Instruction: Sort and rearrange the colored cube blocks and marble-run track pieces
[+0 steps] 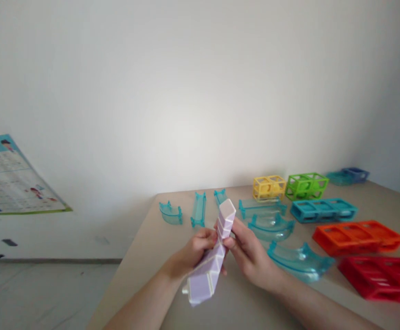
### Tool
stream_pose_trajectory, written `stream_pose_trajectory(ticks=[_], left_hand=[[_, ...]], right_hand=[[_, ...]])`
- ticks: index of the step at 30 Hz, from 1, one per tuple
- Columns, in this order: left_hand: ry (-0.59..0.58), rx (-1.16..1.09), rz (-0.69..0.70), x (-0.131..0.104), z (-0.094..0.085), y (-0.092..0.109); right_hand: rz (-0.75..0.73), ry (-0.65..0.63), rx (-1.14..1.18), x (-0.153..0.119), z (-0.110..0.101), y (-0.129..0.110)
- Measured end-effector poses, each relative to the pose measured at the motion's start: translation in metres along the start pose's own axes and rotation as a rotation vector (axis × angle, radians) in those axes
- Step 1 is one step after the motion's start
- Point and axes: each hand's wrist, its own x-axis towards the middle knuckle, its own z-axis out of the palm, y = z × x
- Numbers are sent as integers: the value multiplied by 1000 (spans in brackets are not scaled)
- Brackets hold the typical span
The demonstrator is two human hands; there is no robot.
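The toy (215, 260) looks smooth plastic, the troughs (301, 266) glossy see-through plastic, the bench (151, 243) matt, the poster (21, 188) paper.

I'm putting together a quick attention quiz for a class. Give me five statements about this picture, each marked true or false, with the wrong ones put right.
1. The left hand and the right hand both hold the purple and white toy. True.
2. The orange frame lies between the red frame and the turquoise frame. True.
3. The red frame lies to the left of the hands. False: it lies to the right of both.
4. The yellow frame stands beside the green frame. True.
5. Only the left hand touches the purple and white toy. False: fingers of both hands are on it.
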Motion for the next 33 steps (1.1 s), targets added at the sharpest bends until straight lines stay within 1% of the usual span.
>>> stream_pose_trajectory(ticks=[2, 4, 5, 6, 7, 9, 11, 12, 13, 15, 17, 19, 21, 24, 26, 28, 30, 33], left_hand=[[-85, -74, -46, 0, 0, 4], [-187, -131, -133, 1, 0, 5], [-224, -142, -166, 2, -1, 4], [-225, -122, -165, 3, -1, 3], [-186, -80, -128, 5, -1, 1], [-48, 29, 1, 6, -2, -2], [104, 110, 142, 7, -2, -3], [174, 158, 206, 6, -1, -2], [239, 221, 271, 6, -1, -1], [367, 402, 404, 4, -1, 1], [435, 550, 479, 2, 0, 3], [433, 570, 483, 1, 1, 4], [405, 512, 457, 2, 0, 4], [320, 390, 391, 3, -1, 2], [298, 358, 381, 4, -2, 3], [329, 395, 403, 4, 0, 5], [374, 484, 424, 3, 3, 9], [410, 586, 418, 2, 9, 13]], right_hand=[[-1, -22, 8, 1, -2, -3], [-5, -48, 13, 1, -4, -5], [0, -60, 25, 0, -5, -5], [12, -66, 51, 0, -5, -5], [31, -63, 93, -1, -6, -5], [59, -20, 180, -2, -4, -3], [73, 78, 206, -2, -1, -2], [105, 144, 210, -1, 2, -1], [166, 212, 231, -1, 5, 1], [353, 333, 364, 1, 13, 2], [512, 419, 555, 1, 19, 3], [567, 472, 689, 1, 22, 5], [565, 502, 747, 0, 22, 6], [550, 491, 767, 1, 19, 9], [554, 473, 755, 1, 17, 10], [552, 462, 722, 2, 17, 11], [530, 452, 662, 3, 17, 10], [497, 423, 539, 4, 18, 6]])
